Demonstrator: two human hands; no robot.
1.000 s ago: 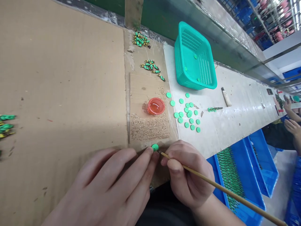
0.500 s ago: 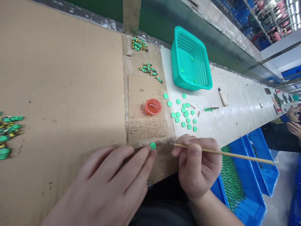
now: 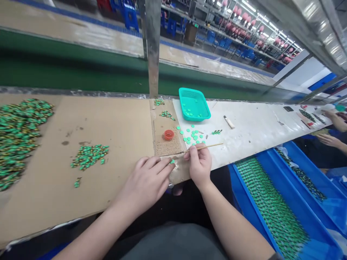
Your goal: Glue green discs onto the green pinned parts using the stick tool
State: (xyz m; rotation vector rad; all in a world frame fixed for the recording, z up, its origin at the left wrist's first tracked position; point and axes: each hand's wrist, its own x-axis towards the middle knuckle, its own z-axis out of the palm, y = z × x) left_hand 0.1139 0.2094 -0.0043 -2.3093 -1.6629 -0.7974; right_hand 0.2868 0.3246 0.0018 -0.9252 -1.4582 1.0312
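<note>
Pinning a small green button (image 3: 172, 161) at the front of a cardboard-covered bench, just below the centre of the frame, a worker's left hand (image 3: 150, 178) lies palm down with its fingertips against the piece. The button is bright, flat-coloured green and looks round where it shows, though the fingers cover part of it and any holes are too small to make out; whether it is pinched or merely pressed, this onlooker cannot tell. Pale flecks dot the cardboard beside it. Just to the right, the right hand (image 3: 200, 164) closes thumb and fingers around a slender wooden stick (image 3: 214, 145), its bare end slanting toward the right of the frame and its thin working end pointing left, near the button.

Above the hands, a red cup (image 3: 168, 135) sits on a speckled board (image 3: 165, 148), with matching green discs (image 3: 195, 138) scattered on the white surface to its right. Farther up stands a turquoise basket (image 3: 195, 118) with more discs inside. A heap of green, yellow and dark pieces (image 3: 21, 141) fills the left edge of the frame. At lower right, a blue tray (image 3: 322, 247) carries dense green rows; a co-worker's hand (image 3: 329, 140) shows at far right.
</note>
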